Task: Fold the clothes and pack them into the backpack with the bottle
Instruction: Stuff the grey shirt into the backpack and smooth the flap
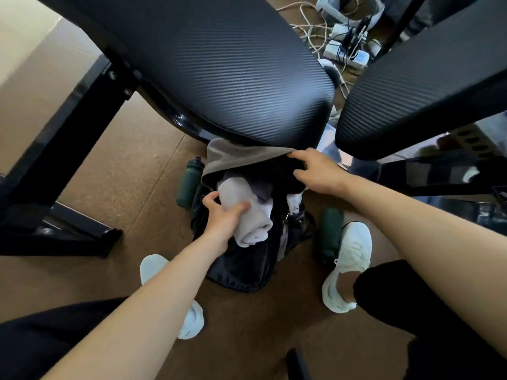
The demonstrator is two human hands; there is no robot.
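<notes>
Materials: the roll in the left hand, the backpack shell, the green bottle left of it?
Roll: soft knit or fleece, matte pale lilac; dents under the left hand. Backpack: thin woven synthetic, likely nylon; black, slight sheen, creases. Bottle: matte dark green, black cap; plastic or coated metal, unclear.

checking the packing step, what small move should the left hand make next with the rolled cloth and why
Probably push the rolled cloth deeper into the backpack: the left hand grips it with its end poking out of the mouth, the right hand holds the rim open, and other clothes already lie inside.
</notes>
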